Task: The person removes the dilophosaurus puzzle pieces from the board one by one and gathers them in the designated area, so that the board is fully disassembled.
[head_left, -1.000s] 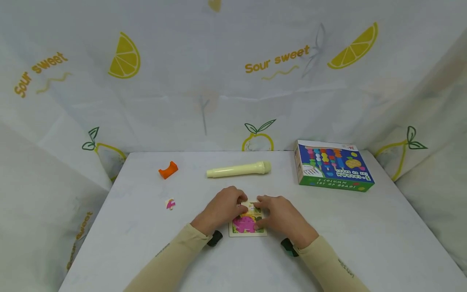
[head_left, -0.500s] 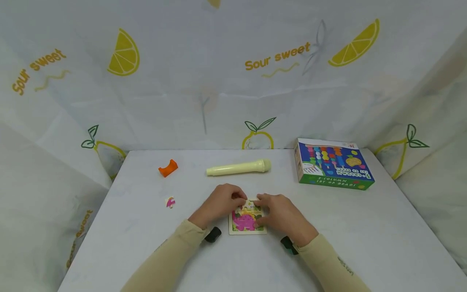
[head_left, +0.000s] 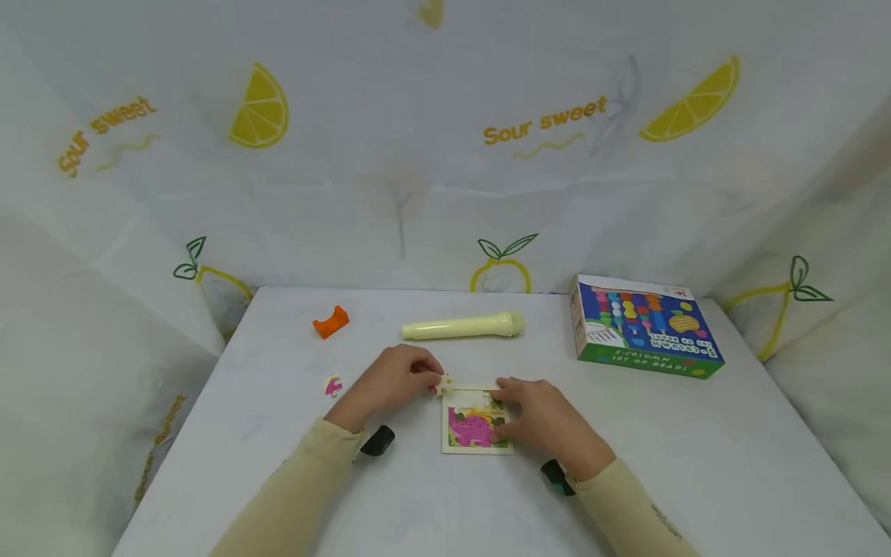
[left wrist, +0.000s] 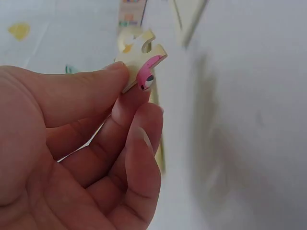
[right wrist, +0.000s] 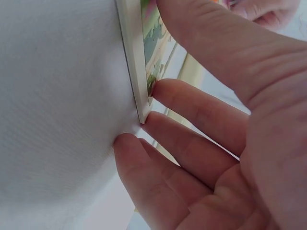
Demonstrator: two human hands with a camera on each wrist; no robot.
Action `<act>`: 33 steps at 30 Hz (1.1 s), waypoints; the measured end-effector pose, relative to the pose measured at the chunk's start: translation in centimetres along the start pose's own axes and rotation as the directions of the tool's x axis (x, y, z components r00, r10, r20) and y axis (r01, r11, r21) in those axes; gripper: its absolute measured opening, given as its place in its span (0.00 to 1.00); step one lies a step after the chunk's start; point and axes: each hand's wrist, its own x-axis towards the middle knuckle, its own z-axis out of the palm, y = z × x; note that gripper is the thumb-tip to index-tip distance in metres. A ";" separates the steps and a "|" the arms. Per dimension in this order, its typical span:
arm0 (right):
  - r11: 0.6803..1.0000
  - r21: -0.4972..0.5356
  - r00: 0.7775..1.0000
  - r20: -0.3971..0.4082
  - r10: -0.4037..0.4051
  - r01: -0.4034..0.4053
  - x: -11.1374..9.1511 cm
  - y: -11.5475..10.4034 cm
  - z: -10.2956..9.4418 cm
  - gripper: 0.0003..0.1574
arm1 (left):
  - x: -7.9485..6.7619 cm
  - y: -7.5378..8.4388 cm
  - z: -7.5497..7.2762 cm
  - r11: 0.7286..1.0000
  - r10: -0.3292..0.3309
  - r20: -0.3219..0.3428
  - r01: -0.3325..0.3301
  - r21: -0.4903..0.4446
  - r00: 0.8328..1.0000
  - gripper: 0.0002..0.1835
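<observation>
My left hand pinches a jigsaw piece between thumb and index finger; the piece is cream with a pink patch and a printed eye. It is just off the upper left corner of a small square jigsaw puzzle board showing a pink dinosaur. My right hand rests on the board's right side. Its thumb lies over the picture and its fingertips touch the upper right corner and rim, fingers fairly straight. A second pink-and-white jigsaw piece lies on the table to the left. The board's right part is covered by the right hand.
Behind the hands lies a pale yellow toy microphone. To its left is an orange curved block. A colourful boxed bead set stands at the back right of the white table, against a printed curtain.
The left hand has drawn back left from the puzzle board with the jigsaw piece, uncovering the board's upper left. The right hand keeps its place on the board. The head view has shifted slightly.
</observation>
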 end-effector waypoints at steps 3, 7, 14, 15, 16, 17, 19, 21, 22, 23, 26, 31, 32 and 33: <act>1.000 0.003 1.000 -0.005 -0.009 0.009 -0.2 0.2 0.0 0.39 | -1.0 -1.5 -2.1 0.999 -0.046 -0.032 0.046 0.027 0.998 0.03; 0.999 0.007 0.999 -0.012 -0.038 0.038 -0.3 0.3 -0.1 0.40 | -2.1 -3.7 -4.7 0.992 -0.094 -0.059 0.098 0.076 0.994 0.03; 0.999 0.008 0.999 -0.009 -0.045 0.045 -0.3 0.5 -0.1 0.41 | -3.2 -5.4 -7.9 0.989 -0.134 -0.019 0.135 0.054 0.991 0.05; 0.999 0.006 0.999 -0.008 -0.048 0.048 -0.3 0.5 -0.1 0.41 | -3.3 -5.5 -8.1 0.989 -0.142 -0.016 0.142 0.048 0.990 0.05; 0.999 0.005 0.999 -0.007 -0.054 0.054 -0.3 0.6 -0.1 0.41 | -3.4 -5.6 -8.2 0.988 -0.149 -0.015 0.149 0.046 0.989 0.05; 0.998 0.003 0.998 -0.007 -0.059 0.059 -0.3 0.6 -0.1 0.41 | -3.4 -5.7 -8.3 0.987 -0.150 -0.016 0.150 0.051 0.989 0.05; 0.998 0.005 0.998 -0.011 -0.067 0.067 -0.4 0.6 -0.1 0.41 | -3.5 -5.9 -8.4 0.986 -0.152 -0.022 0.153 0.060 0.988 0.05; 0.997 0.009 0.997 -0.016 -0.075 0.075 -0.4 0.6 -0.1 0.41 | -3.5 -6.0 -8.4 0.985 -0.158 -0.030 0.160 0.066 0.987 0.05; 0.997 0.012 0.997 -0.018 -0.075 0.075 -0.4 0.7 -0.2 0.42 | -3.4 -6.1 -8.4 0.984 -0.162 -0.033 0.164 0.072 0.986 0.05; 0.997 0.016 0.997 -0.019 -0.070 0.071 -0.4 0.7 -0.1 0.43 | -3.4 -6.2 -8.4 0.983 -0.163 -0.033 0.165 0.076 0.986 0.05; 0.998 0.018 0.998 -0.017 -0.060 0.060 -0.3 0.7 -0.1 0.46 | -3.2 -6.5 -8.2 0.982 -0.172 -0.035 0.174 0.080 0.985 0.04; 0.998 0.018 0.998 -0.009 -0.063 0.063 -0.3 0.8 -0.1 0.52 | -2.8 -7.0 -7.9 0.979 -0.178 -0.040 0.181 0.094 0.983 0.04; 0.998 0.014 0.998 -0.008 -0.068 0.068 -0.2 0.8 -0.1 0.53 | -2.8 -7.1 -7.9 0.978 -0.177 -0.042 0.181 0.100 0.983 0.04; 0.998 0.012 0.998 -0.007 -0.069 0.069 -0.2 0.8 -0.1 0.53 | -2.8 -7.1 -7.9 0.978 -0.176 -0.044 0.180 0.106 0.983 0.04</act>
